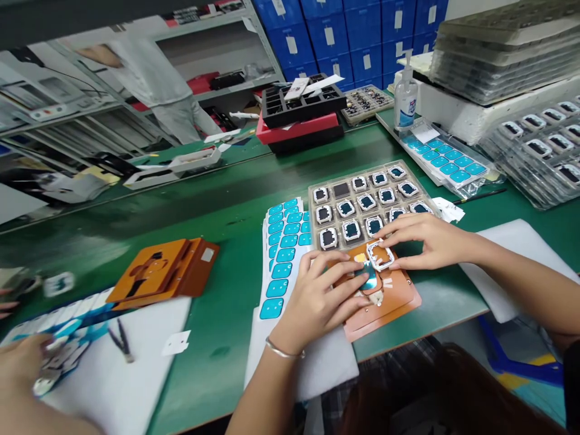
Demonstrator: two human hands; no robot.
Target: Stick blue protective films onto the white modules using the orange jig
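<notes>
Namely, items at and around the orange fixture [401, 297], which lies on the green table [217, 356].

White frame [384, 266]: one, rounded-square ring, held just over the fixture's far part, toward its right side. Opening faces up; near side slants up to the right, roughly along the fixture's near edge. Outline nearly square; no long axis can be told.

Right hand [423, 243]: at the fixture's far right, thumb and fingers pinching the frame.

Left hand [317, 297]: reaching over the fixture's left side, fingers spread and slightly bent, fingertips at the teal plate [373, 280]; whether they grip it cannot be told.

Clear tray [334, 210]: directly beyond the fixture, rows of white frames with dark centres.

Teal sticker sheets [287, 272]: overlapping, left of the fixture, long axis running away from the wearer.

Second orange fixture [190, 275]: well left of the first, raised, bearing a paper label.

Black tweezers [121, 343]: far left of the fixture, on a white pad [115, 399], near a co-worker's blurred hand [22, 362].

Pump bottle [405, 104]: well beyond the fixture, to the right.
</notes>
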